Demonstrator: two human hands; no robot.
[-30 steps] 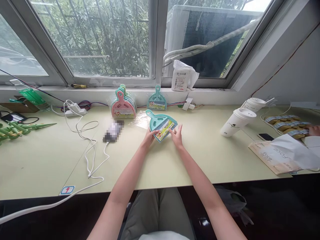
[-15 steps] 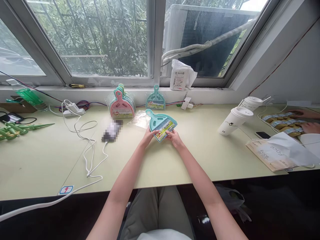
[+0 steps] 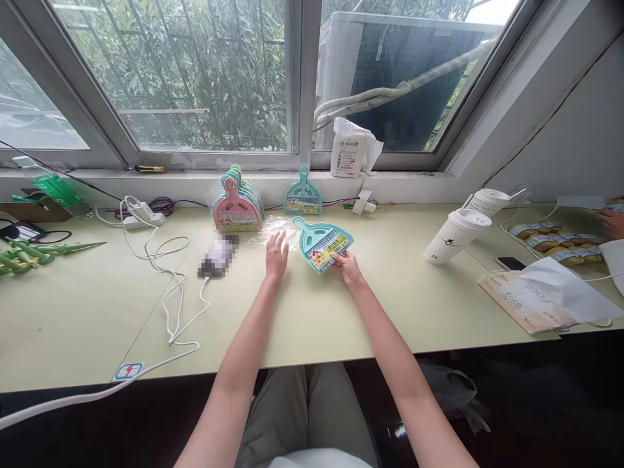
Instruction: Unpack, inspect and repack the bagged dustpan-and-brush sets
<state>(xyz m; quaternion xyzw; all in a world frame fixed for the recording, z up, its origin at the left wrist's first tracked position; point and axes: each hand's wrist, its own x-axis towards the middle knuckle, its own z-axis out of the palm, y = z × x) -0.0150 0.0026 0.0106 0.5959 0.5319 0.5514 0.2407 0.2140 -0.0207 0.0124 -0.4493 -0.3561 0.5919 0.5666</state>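
Observation:
A teal dustpan (image 3: 319, 242) with a brush and a printed card in it is gripped at its lower right edge by my right hand (image 3: 347, 268). It is tilted, its handle pointing up and left. My left hand (image 3: 277, 257) is off the dustpan, fingers stretched out at the near edge of a clear plastic bag (image 3: 273, 233) on the table. Whether the fingertips touch the bag I cannot tell. Behind it stands a row of packed dustpans (image 3: 238, 207), a pink one foremost. Another teal dustpan (image 3: 303, 194) leans at the windowsill.
Left of my hands lie a blurred phone-like object (image 3: 218, 255) and a white cable (image 3: 181, 305). Two white cups (image 3: 455, 237) stand to the right, near a tissue pack (image 3: 526, 299). Another person's hand (image 3: 611, 221) is at the far right by several wrapped bundles (image 3: 556, 240).
My left hand has let go of the dustpan and moved left toward the plastic bag. The dustpan has shifted slightly right in my right hand. The other person's hands have drawn away from the bundles.

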